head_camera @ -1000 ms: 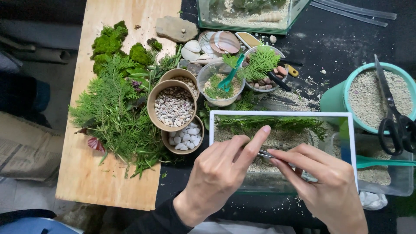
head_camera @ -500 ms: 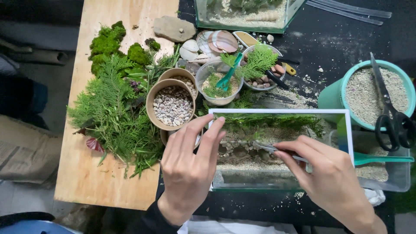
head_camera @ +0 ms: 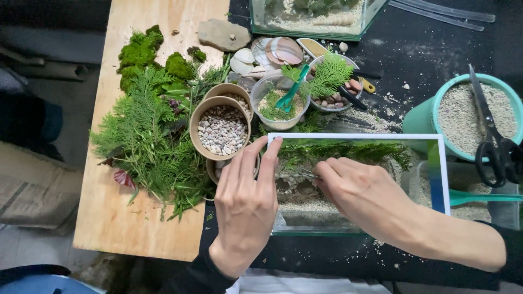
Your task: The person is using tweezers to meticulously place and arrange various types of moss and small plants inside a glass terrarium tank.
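The glass tank (head_camera: 357, 185) sits on the dark bench (head_camera: 436, 60), already holding sand and green sprigs; the left hand (head_camera: 245, 209) rests flat and released on its left wall. The right hand (head_camera: 362, 193) pinches tweezers (head_camera: 306, 174) inside; planting looks partly done, with greenery (head_camera: 147, 141) still unused.

The right hand (head_camera: 362, 193) hides most of the thin metal tweezers (head_camera: 308, 174) in its grip, and a second rectangular glass tank (head_camera: 310, 19) is cut off by the top edge.

At centre frame the glass tank (head_camera: 357, 185) is clear and glossy, holding gritty sand. The board (head_camera: 136, 228) at left is pale, matt wood. The cup (head_camera: 222, 130) of rough pebbles looks like brown paper. At right, the teal pot (head_camera: 422, 117) is smooth plastic.
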